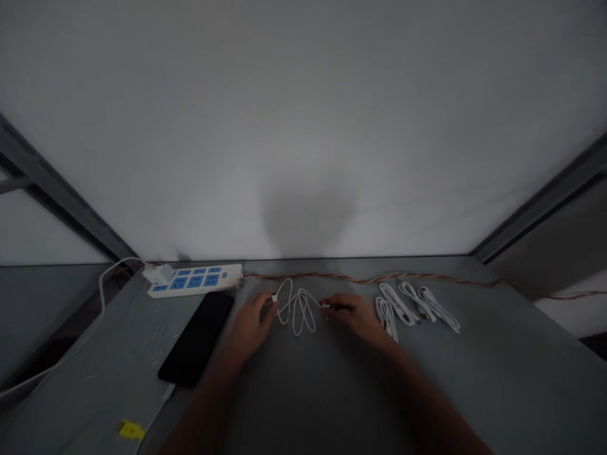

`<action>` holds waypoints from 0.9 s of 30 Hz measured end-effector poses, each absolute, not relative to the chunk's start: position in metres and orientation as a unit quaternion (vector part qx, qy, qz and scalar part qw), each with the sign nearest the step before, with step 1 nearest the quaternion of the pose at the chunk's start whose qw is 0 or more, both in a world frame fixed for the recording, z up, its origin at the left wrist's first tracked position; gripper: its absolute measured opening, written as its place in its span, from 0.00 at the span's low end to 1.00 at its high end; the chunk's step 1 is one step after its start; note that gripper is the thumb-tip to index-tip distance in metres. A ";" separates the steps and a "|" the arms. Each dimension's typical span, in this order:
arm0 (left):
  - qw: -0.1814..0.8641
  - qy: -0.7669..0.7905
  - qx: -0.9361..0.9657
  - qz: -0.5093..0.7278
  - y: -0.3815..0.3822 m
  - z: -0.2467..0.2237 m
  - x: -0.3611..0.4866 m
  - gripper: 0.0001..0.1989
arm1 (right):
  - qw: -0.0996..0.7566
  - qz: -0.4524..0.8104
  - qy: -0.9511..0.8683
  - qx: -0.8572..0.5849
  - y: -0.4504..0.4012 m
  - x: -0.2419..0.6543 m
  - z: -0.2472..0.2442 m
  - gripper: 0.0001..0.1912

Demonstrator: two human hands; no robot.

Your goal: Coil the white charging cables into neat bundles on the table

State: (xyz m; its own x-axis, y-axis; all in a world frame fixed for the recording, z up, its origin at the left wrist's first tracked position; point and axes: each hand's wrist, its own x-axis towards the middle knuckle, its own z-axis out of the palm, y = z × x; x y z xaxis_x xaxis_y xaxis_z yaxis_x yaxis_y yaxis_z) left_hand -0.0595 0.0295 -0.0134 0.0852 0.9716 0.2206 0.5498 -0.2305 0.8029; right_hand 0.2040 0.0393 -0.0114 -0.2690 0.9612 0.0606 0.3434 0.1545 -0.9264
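A white charging cable (303, 313) lies in loose loops on the grey tabletop between my hands. My left hand (253, 319) pinches one of its end plugs between thumb and fingers. At the other end, my right hand (353, 313) grips the second connector in the same way. Right of my right hand lie several coiled white cables (398, 304), apart from one another. A black smartphone (196, 341) rests to the left of my left forearm, with a white cable (165, 397) running from its lower end.
A white power strip (227, 278) with blue sockets stands at the back left, a white charger (159, 273) plugged in. Twisted red and yellow wires (332, 275) run along the wall. A yellow tag (131, 431) sits at the front left. Metal frame posts (535, 202) flank the table.
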 end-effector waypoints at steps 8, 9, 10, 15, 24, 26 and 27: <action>0.260 0.549 0.735 0.301 0.019 -0.015 -0.047 0.11 | 0.364 0.473 -0.658 -0.459 0.040 0.192 -0.024 0.17; 0.261 0.538 0.745 0.294 0.017 -0.015 -0.045 0.11 | 0.363 0.476 -0.663 -0.451 0.039 0.191 -0.024 0.17; 0.259 0.526 0.756 0.290 0.016 -0.015 -0.043 0.11 | 0.362 0.475 -0.669 -0.443 0.039 0.191 -0.023 0.17; 0.219 0.479 0.788 0.319 0.014 -0.016 -0.043 0.13 | 0.347 0.471 -0.694 -0.419 0.037 0.193 -0.019 0.17; 0.193 0.448 0.797 0.357 0.020 -0.018 -0.057 0.13 | 0.354 0.427 -0.728 -0.403 0.037 0.196 -0.015 0.18; 0.203 0.448 0.797 0.351 0.020 -0.016 -0.059 0.13 | 0.357 0.411 -0.734 -0.406 0.038 0.197 -0.017 0.17; 0.212 0.452 0.794 0.346 0.020 -0.015 -0.059 0.13 | 0.358 0.407 -0.735 -0.407 0.038 0.197 -0.017 0.16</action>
State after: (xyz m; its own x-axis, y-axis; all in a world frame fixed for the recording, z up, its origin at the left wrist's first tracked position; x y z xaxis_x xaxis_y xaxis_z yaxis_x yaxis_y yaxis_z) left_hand -0.0594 0.0201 -0.0154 0.3515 0.8651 0.3578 0.5725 -0.5010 0.6490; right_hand 0.1975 0.0383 -0.0173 -0.4124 0.8896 0.1960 0.3062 0.3381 -0.8899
